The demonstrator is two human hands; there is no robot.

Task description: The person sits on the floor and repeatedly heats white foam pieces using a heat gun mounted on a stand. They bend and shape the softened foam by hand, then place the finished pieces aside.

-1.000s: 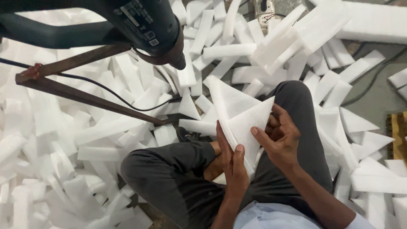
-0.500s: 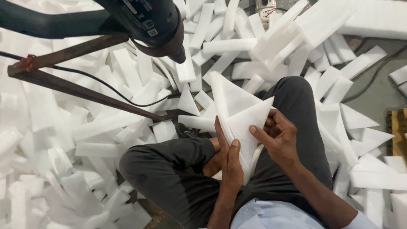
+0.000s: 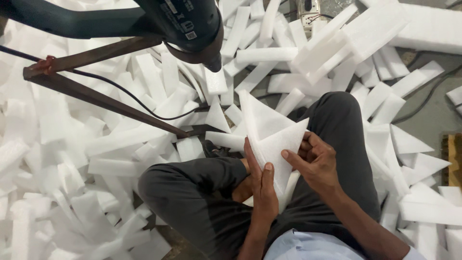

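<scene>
I sit cross-legged in dark grey trousers on the floor. Both hands hold a white triangular foam piece (image 3: 269,135) folded into a corner shape, its tip pointing up and away from me. My left hand (image 3: 262,185) lies flat along its left face, thumb on the front. My right hand (image 3: 315,161) grips its right edge, with the thumb pressing on the front face. A dark heat gun (image 3: 185,24) is fixed on a rusty metal stand (image 3: 96,98) above and left of the foam, nozzle aimed down.
White foam strips and triangles (image 3: 72,159) cover the floor all round me. Larger foam blocks (image 3: 414,26) lie at the top right. A black cable (image 3: 120,91) runs across the stand. A wooden piece (image 3: 452,159) shows at the right edge.
The foam piece and both hands have shifted slightly; my right thumb now presses further onto the front face. The view has drifted a little.
</scene>
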